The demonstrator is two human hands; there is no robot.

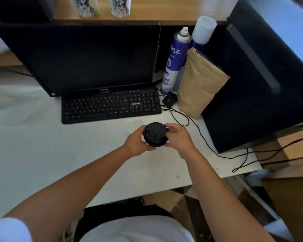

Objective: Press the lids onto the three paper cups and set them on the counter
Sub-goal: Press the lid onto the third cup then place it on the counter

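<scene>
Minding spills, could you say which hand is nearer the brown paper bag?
Right. The right hand pinches the black lid on the side toward the brown paper bag; the left hand grips the opposite side.

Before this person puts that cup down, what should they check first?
1. Black lid seated all round: cannot tell; fingers hide part of its rim.
2. Hold: left hand and right hand grip it from opposite sides: ok.
3. Landing spot: bare white desk lies beside the hands: ok.
4. Room from the keyboard: ok; it lies apart, behind the hands.
5. Two patterned cups on the shelf lidded: cannot tell; their tops are cut off by the picture's edge.
</scene>
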